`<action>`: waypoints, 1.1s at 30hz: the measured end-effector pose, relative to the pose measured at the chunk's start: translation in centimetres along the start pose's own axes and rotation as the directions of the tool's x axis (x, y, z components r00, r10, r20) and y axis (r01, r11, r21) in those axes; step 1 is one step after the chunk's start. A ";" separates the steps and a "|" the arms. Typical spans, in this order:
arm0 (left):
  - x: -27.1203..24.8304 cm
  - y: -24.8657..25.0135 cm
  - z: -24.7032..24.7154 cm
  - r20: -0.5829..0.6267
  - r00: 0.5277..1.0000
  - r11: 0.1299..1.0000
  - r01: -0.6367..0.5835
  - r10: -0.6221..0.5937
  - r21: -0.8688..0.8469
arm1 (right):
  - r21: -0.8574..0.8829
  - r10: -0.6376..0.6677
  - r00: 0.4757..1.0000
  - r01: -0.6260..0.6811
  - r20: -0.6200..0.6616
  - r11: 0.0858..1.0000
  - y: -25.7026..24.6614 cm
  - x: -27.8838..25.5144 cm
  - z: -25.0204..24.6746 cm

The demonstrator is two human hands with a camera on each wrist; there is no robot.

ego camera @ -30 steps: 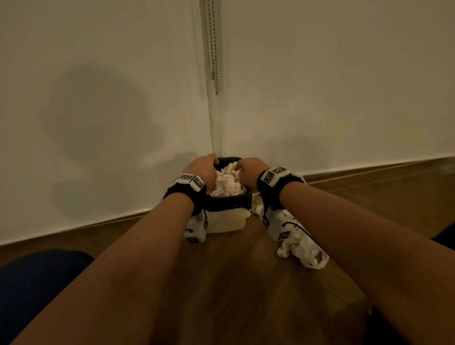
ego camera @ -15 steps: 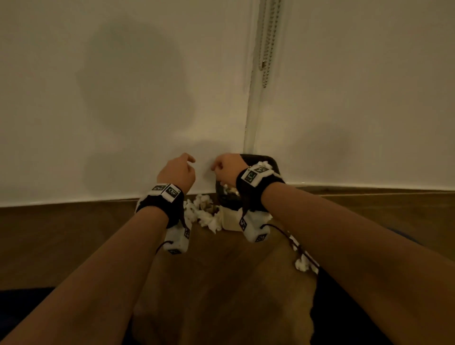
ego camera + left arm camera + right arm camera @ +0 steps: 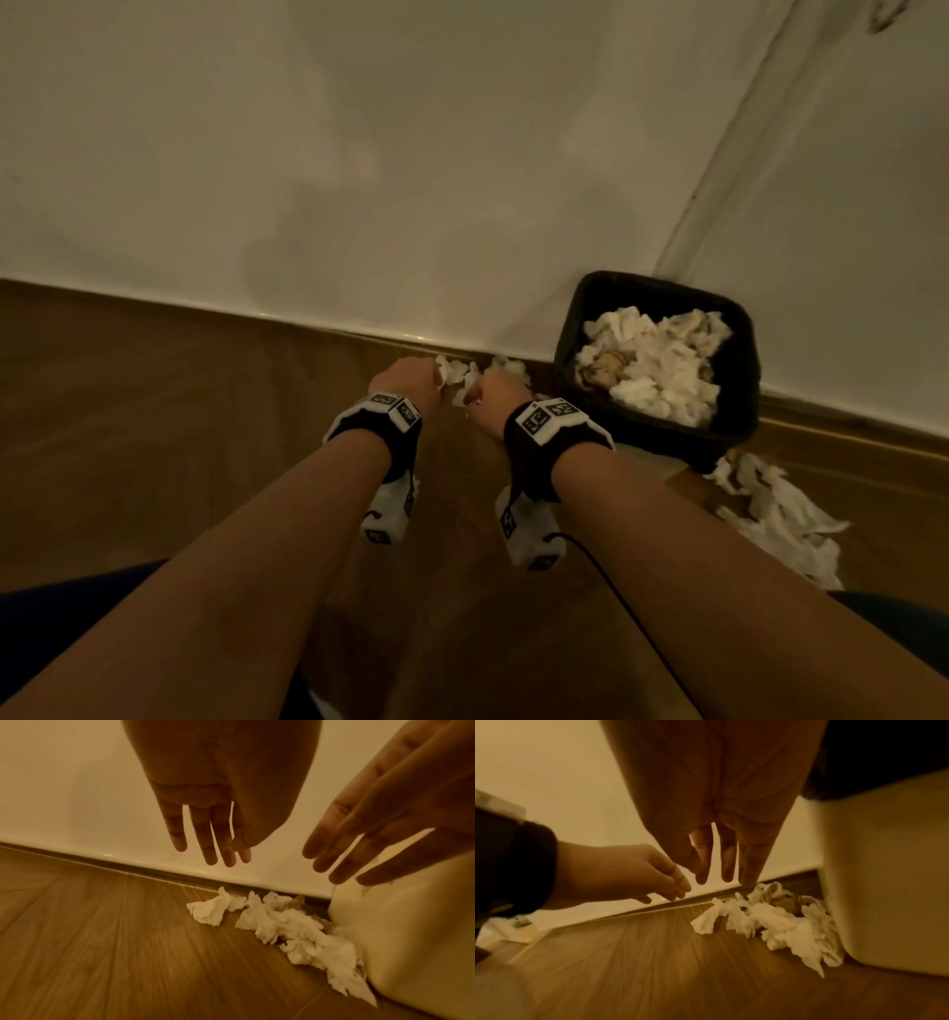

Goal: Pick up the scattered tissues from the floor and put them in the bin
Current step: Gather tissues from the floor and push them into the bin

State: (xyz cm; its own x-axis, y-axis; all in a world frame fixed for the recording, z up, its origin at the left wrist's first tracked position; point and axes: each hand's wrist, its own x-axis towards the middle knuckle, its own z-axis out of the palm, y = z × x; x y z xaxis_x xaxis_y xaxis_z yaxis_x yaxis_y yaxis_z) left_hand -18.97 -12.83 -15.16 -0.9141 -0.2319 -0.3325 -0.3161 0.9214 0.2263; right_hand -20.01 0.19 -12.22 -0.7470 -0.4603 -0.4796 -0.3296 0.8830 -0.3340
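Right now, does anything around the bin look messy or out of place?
Yes. Crumpled tissues lie on the wooden floor against the bin, beside the skirting board. A second pile sits on the bin's other side. The bin itself stands upright, heaped with tissues.

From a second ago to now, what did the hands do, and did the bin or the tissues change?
Both hands left the bin's top and moved leftward and down. The left hand and right hand now hover with straight fingers, holding nothing, over the tissues by the baseboard. The bin remains full of tissues against the wall, and the tissues on its right lie untouched.
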 end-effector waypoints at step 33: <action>7.5 -3.4 8.8 0.286 0.952 0.978 -0.152 0.105 0.145 | -0.001 0.087 0.984 -0.087 0.155 0.996 4.3 5.4 8.9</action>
State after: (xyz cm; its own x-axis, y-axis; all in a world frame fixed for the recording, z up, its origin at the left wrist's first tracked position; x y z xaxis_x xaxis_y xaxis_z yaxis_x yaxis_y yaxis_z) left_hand -22.50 -14.94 -26.53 -0.8314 -0.0347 -0.5546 -0.1337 0.9812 0.1390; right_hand -20.34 0.67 -23.45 -0.6745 -0.3908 -0.6263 -0.2640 0.9200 -0.2897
